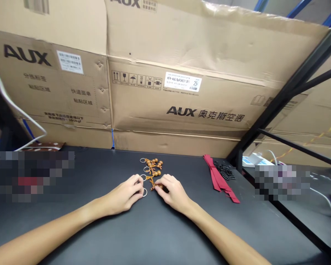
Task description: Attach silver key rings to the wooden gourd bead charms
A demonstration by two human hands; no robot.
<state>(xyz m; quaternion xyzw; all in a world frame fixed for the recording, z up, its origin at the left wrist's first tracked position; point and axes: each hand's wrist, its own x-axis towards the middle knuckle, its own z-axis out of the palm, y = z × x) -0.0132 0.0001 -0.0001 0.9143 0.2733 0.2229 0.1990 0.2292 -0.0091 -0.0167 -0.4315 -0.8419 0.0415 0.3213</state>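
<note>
Several keychains with brown gourd-shaped beads, orange cords and metal rings [142, 160] lie in a column on the dark table [154, 235]. My left hand [131, 191] is closed around the metal ring [145, 192] of the nearest keychain. Its fingers also reach the ring just behind. Opposite it, my right hand [171, 191] pinches the beaded end [152, 187] of that nearest keychain, and the fingertips partly hide the beads.
Red fabric strips [219, 178] and a pile of black clips [225, 171] lie at the right. Cardboard [182, 140] stands along the back edge. A black metal frame [278, 106] rises at the right, and a white cable [19, 110] hangs at the left.
</note>
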